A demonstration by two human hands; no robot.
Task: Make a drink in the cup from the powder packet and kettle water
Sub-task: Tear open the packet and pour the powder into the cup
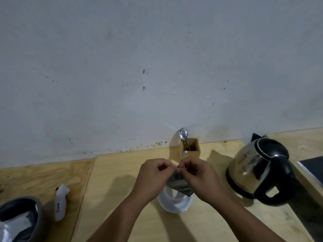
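While both hands pinch the packet's top edge, it hangs right over the cup.

Biggest thing here is the pale plywood tabletop [108, 189] against a scuffed grey wall, then the steel electric kettle with black handle and lid [258, 172] sitting off to the right, well clear of the hands. Left hand [153, 173] and right hand [195, 172] are almost touching, each grip pinched tight on the top of the small dark foil powder packet [180, 185], which dangles just above the white round cup [174, 201]. Behind them sits a little wooden holder box [191, 149] with a metal spoon [184, 135] sticking up. A crumpled white wrapper [60, 201] lies far left.
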